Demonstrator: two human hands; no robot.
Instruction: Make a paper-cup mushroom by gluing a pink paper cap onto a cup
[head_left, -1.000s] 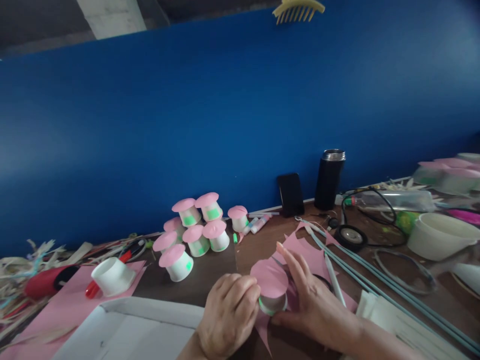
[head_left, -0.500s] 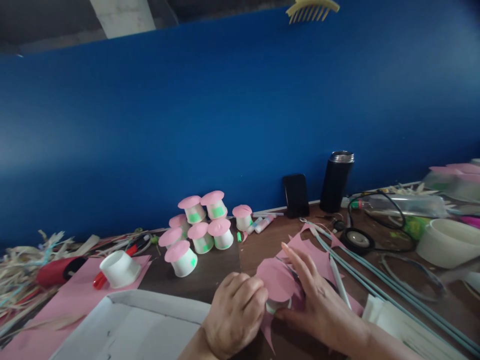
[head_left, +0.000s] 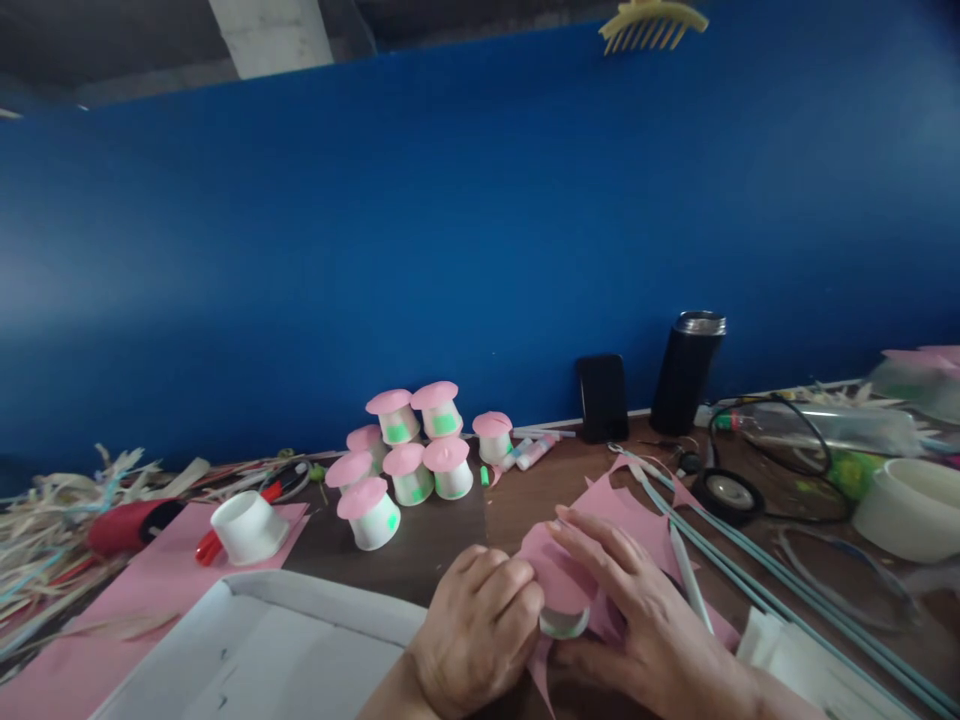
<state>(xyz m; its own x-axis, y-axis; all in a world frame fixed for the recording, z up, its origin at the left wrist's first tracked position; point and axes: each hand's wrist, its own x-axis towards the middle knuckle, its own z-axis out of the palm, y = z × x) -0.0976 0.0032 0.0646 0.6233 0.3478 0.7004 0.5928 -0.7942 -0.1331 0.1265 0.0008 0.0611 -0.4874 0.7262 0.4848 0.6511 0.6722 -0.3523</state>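
A small white paper cup [head_left: 564, 625] stands in front of me with a round pink paper disc [head_left: 553, 570] lying over its top. My left hand [head_left: 480, 625] is curled against the cup's left side, and its fingertips are hidden. From the right, my right hand [head_left: 637, 610] reaches over with outstretched fingers touching the disc's upper right edge. Its thumb lies low beside the cup, apart from the fingers. Pink paper offcuts [head_left: 622, 510] spread under and behind the right hand. Further back are several similar cups with pink tops [head_left: 373, 515] and green patches, some stacked.
At left, a bare white cup [head_left: 249, 530] sits on pink paper [head_left: 142, 590] beside a white tray [head_left: 262, 640]. Along the blue partition [head_left: 480, 230] stand a phone [head_left: 602, 398] and a black flask [head_left: 686, 375]. Pale blue tubes [head_left: 795, 580] and a tape roll [head_left: 911, 510] lie right.
My right hand's fingers have come down from above the disc onto its edge. My left hand stays at the cup. The whole view has shifted slightly.
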